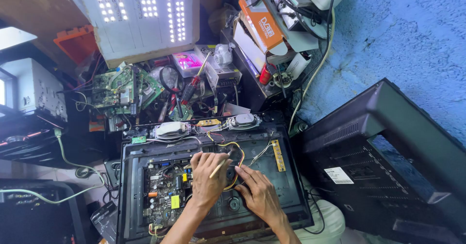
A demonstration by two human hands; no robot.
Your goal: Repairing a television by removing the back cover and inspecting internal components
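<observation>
An opened flat television chassis (pixel 131 186) lies face down in front of me, its circuit board (pixel 167 195) exposed at the left. My left hand (pixel 206 181) rests on the chassis middle and grips a thin wooden-coloured stick (pixel 219 167). My right hand (pixel 259 193) lies just right of it, fingers pressing on the black panel by the yellow and red wires (pixel 235 149). Two oval speakers (pixel 170 129) sit along the far edge.
A black television back cover (pixel 388 166) leans at the right. Behind the chassis lie a green circuit board (pixel 121 91), screwdrivers (pixel 191 86) and clutter. A lit LED panel (pixel 141 11) stands at the back, boxes (pixel 262 25) beside it. A green cable (pixel 63 156) runs at left.
</observation>
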